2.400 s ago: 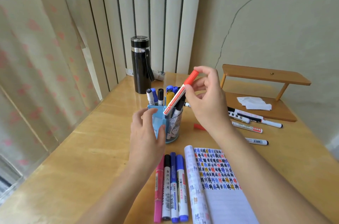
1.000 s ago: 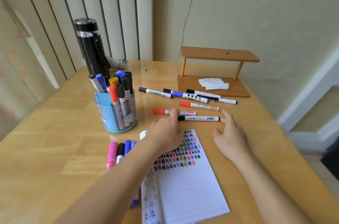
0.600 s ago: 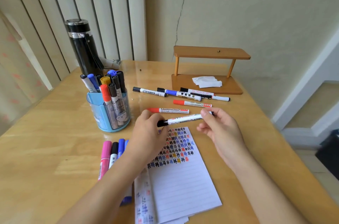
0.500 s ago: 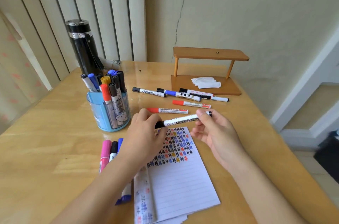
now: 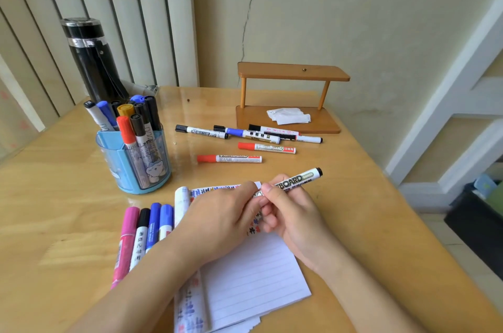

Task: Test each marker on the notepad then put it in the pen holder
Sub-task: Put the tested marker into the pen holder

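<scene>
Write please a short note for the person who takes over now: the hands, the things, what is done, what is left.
Left hand: grips the cap end of the black marker; the cap itself is hidden.
Right hand: pinches its barrel, above the notepad.
Done: several markers stand in the pen holder; coloured test marks show at the notepad's top.
Left: test this marker and store it, then probably the loose markers behind the notepad and the four markers at its left.
</scene>
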